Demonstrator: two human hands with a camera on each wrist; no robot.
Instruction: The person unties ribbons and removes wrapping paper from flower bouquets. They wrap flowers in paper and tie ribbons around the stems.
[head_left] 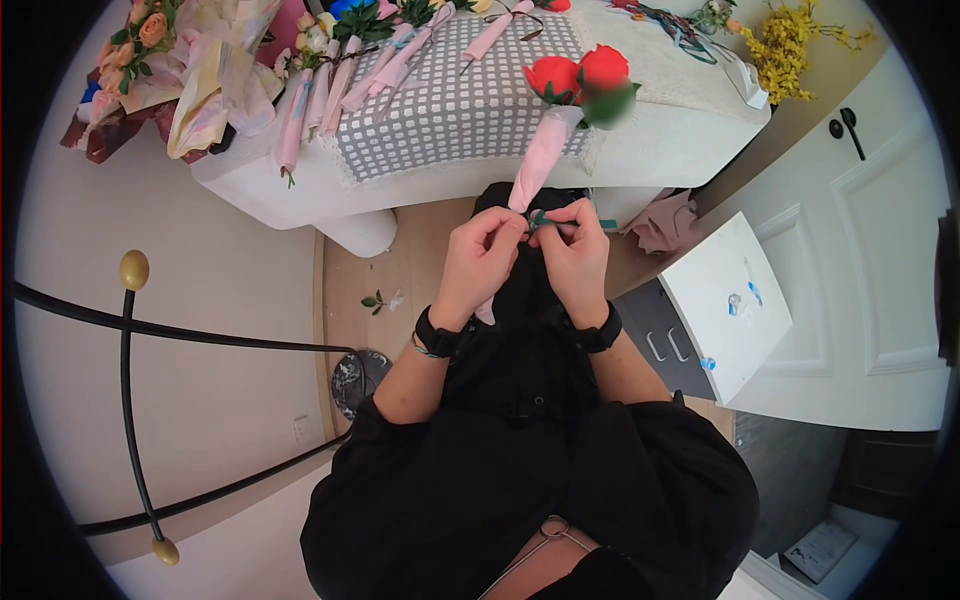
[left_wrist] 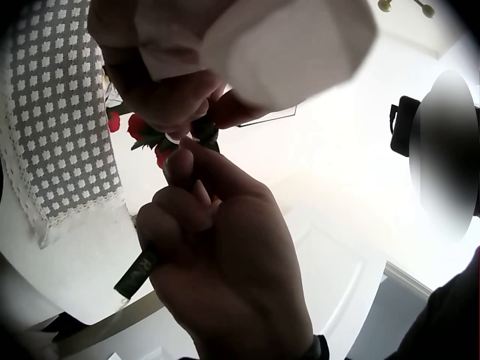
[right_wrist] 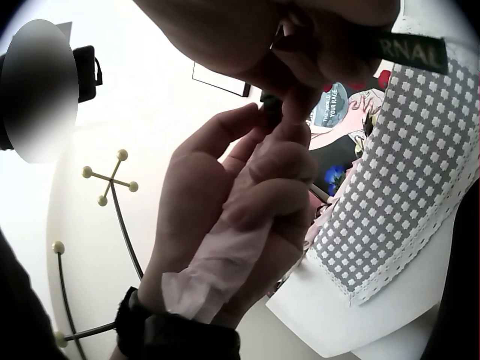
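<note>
Two red roses (head_left: 603,68) top a small bouquet rolled in pink paper (head_left: 540,155), held upright in front of the black-clothed lap. My left hand (head_left: 478,262) grips the lower wrap, its tail coming out below the palm as pale paper (right_wrist: 217,270) in the right wrist view. Thumb and fingertips of that hand pinch a dark green ribbon at the wrap's narrow waist. My right hand (head_left: 575,258) pinches the same ribbon (head_left: 590,224), whose lettered tail (right_wrist: 412,52) sticks out past its fingers. The fingertips of both hands meet at the knot area, partly hidden by fingers.
Several pink-wrapped flowers (head_left: 345,75) lie on the white table (head_left: 680,140) with its checked cloth (head_left: 430,135). A larger bouquet (head_left: 150,35) is at the left, yellow flowers (head_left: 785,55) at the right. A drawer cabinet (head_left: 740,270) stands right, a black metal rack (head_left: 125,330) left.
</note>
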